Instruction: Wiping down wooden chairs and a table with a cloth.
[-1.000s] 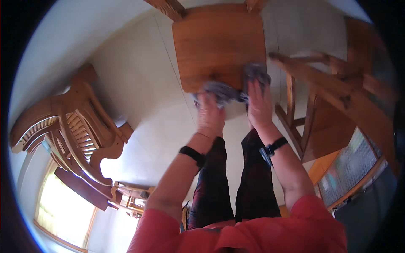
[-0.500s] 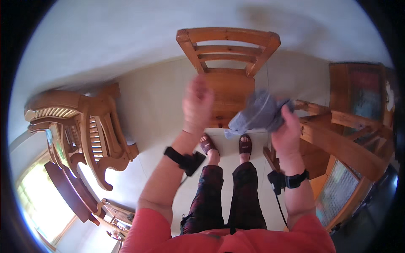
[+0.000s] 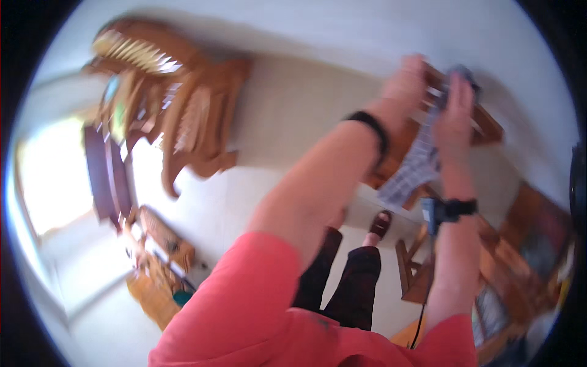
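A grey checked cloth (image 3: pixel 411 172) hangs from my right hand (image 3: pixel 454 116), with a darker bunched part beyond the fingertips. This hand is closed on the cloth in front of the wooden chair's back (image 3: pixel 487 127). My left hand (image 3: pixel 406 79) reaches to the left end of that chair back. Whether it touches the wood I cannot make out, since its fingers are smeared by motion. Between my forearms, part of the chair's seat (image 3: pixel 400 142) shows behind the cloth.
A carved wooden armchair (image 3: pixel 183 116) stands at the left by the wall, with a bright window (image 3: pixel 52 177) below it. Another wooden chair (image 3: pixel 513 269) stands close at my right. Tiled floor (image 3: pixel 299 110) lies between the armchair and the chair I face.
The view has swung so that the chair and cloth now appear farther right. Both arms reach farther out toward the chair back. The cloth, bunched before, now hangs longer, its checks showing.
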### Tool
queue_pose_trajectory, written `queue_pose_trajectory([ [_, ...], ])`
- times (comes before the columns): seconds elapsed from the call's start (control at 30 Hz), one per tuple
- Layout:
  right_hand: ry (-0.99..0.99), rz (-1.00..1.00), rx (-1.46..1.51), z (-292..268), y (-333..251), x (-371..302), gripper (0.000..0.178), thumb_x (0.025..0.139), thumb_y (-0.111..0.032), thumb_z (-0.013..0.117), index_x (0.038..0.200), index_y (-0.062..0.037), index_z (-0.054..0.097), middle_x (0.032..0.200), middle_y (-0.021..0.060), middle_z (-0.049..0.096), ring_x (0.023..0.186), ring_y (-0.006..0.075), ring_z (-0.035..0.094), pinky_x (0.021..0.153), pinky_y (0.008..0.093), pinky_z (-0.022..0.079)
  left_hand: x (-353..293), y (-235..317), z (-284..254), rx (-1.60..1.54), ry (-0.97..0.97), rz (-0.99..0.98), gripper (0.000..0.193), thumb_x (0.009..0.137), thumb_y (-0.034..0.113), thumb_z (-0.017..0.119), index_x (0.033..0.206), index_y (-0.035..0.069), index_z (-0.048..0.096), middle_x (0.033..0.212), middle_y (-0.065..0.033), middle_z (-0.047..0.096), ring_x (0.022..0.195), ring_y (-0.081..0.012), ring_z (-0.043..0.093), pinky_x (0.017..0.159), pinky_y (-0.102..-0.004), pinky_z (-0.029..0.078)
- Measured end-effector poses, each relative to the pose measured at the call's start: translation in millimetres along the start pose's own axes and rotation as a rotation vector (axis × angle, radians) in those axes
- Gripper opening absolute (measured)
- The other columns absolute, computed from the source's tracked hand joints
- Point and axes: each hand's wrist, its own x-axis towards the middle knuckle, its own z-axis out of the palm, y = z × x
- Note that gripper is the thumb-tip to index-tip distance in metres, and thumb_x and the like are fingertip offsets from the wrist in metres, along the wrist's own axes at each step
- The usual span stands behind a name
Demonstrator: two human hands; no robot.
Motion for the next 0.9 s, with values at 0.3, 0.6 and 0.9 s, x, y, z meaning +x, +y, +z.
queue_pose_trajectory([
  [0.3,-0.310,-0.015,0.078,-9,16,10,0.071,0.088,0.010,0.048,0.153,-0.0122,0.032,0.155,0.0210,0.033,0.145,0.0380,0.030,0.116,0.0463,0.034,-9,-1,12,0.903,0.054,0.232,0.092,0.080,0.011,0.069,0.157,0.010,0.019,0.144,-0.0148,0.047,0.128,-0.0338,0.053,0.103,-0.0412,0.047],
  [0.6,-0.733,0.241,0.658,-71,-136,-10,0.050,0.079,0.013,0.051,0.123,-0.0058,0.063,0.126,0.0108,0.062,0.123,0.0251,0.055,0.109,0.0361,0.038,-113,-81,-36,0.977,-0.065,0.585,0.085,0.060,0.026,0.089,0.135,0.011,0.052,0.126,-0.0110,0.060,0.125,-0.0304,0.053,0.107,-0.0418,0.043],
  [0.9,-0.945,0.076,0.421,-91,-151,-3,0.045,0.086,0.002,0.061,0.131,-0.0039,0.058,0.139,0.0161,0.055,0.131,0.0328,0.050,0.111,0.0397,0.038,-348,-48,-119,-0.125,0.193,-0.212,0.043,0.094,0.016,0.067,0.134,0.006,0.057,0.122,-0.0055,0.067,0.113,-0.0123,0.057,0.101,-0.0302,0.046],
])
